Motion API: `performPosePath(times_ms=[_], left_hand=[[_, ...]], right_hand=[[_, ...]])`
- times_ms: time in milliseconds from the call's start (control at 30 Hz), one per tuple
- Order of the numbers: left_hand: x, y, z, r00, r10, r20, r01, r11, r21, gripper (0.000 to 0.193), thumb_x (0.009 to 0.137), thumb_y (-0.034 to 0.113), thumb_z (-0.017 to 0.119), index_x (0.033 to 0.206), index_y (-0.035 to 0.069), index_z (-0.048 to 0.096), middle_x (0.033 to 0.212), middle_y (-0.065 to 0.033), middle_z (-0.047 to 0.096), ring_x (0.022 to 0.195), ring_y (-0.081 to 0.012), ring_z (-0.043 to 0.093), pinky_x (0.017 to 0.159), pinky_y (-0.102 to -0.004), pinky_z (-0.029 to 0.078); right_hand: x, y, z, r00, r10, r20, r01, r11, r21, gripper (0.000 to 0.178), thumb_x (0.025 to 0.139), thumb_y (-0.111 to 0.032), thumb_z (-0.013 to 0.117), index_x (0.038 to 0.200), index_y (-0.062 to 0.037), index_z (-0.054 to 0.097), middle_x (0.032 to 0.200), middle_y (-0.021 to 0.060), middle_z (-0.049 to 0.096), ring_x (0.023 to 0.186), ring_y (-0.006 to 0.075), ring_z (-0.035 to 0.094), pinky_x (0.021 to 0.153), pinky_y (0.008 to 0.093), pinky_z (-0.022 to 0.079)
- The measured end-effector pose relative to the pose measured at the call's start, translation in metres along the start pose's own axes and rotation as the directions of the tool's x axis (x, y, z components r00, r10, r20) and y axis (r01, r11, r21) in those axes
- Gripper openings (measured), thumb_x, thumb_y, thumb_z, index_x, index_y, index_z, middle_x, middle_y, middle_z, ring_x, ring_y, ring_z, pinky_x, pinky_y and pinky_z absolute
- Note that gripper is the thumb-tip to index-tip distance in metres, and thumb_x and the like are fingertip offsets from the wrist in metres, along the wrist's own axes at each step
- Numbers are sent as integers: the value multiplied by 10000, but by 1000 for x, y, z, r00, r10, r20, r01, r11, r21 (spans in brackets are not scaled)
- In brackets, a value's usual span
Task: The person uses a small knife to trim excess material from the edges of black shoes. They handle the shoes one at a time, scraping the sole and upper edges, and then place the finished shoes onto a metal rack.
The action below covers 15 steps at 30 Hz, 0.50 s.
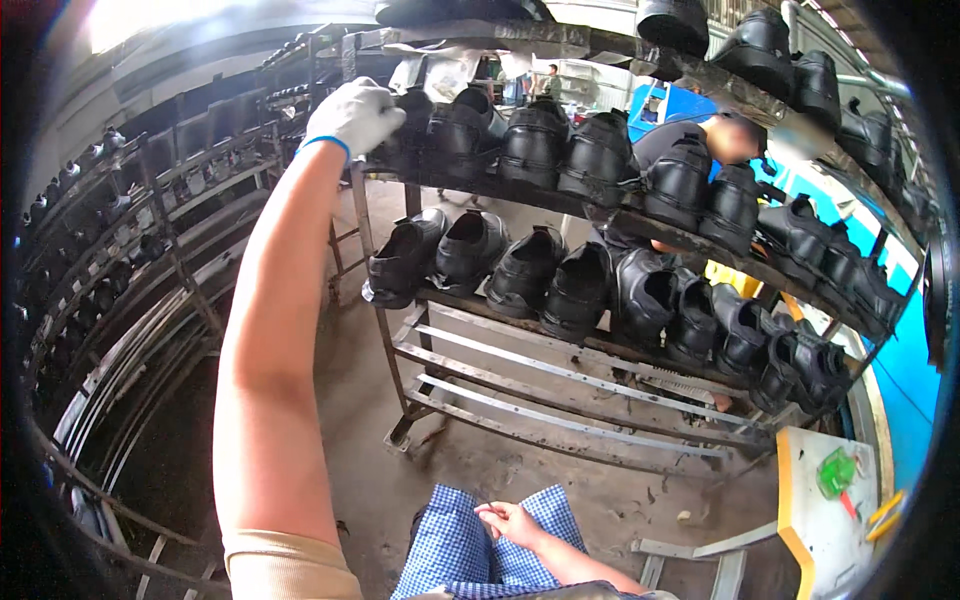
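My left hand (357, 118), in a white glove with a blue cuff, is raised to the upper left corner of a metal shoe rack (575, 368). Its fingers are closed around the rack's upright post (349, 62), partly hidden by the glove. Just right of the knuckles stands a black shoe (410, 128). More black shoes (532, 145) line that shelf, and another row (520, 265) sits below. My bare right hand (507, 522) is low over blue checked cloth (440, 540), fingers curled together. Whatever they may hold is hidden.
Another loaded rack (160, 220) stands at the left. Black shoes (755, 50) top the near rack. Behind it a person (690, 135) bends beside a blue panel (915, 330). At lower right, a white board (830, 510) with yellow edging carries a green object (837, 472).
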<state>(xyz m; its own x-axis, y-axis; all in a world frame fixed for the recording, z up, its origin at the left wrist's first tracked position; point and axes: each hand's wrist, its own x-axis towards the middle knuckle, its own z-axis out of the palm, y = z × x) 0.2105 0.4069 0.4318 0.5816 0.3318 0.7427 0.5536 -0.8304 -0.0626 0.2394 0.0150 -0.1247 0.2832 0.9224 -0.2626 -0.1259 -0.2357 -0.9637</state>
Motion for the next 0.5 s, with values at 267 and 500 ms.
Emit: performPosePath(times_ms=[267, 500], left_hand=[[-35, 32, 25, 923, -71, -379, 88, 996, 27, 273, 938, 340, 547, 933, 86, 646, 970, -162, 670, 941, -375, 638, 822, -462, 505], [-40, 44, -25, 953, -241, 186, 290, 904, -314, 519, 891, 516, 533, 1133, 73, 654, 1059, -176, 688, 1022, -338, 645, 913, -398, 471]], right_hand=[[-32, -1, 6, 996, 3, -86, -8, 998, -57, 299, 1020, -272, 537, 1134, -40, 687, 615, -18, 577, 534, 61, 503, 526, 226, 401], [-31, -61, -1, 959, -131, -250, 118, 991, -66, 326, 1036, -300, 502, 1085, -42, 695, 628, -26, 590, 547, 67, 504, 536, 242, 418]])
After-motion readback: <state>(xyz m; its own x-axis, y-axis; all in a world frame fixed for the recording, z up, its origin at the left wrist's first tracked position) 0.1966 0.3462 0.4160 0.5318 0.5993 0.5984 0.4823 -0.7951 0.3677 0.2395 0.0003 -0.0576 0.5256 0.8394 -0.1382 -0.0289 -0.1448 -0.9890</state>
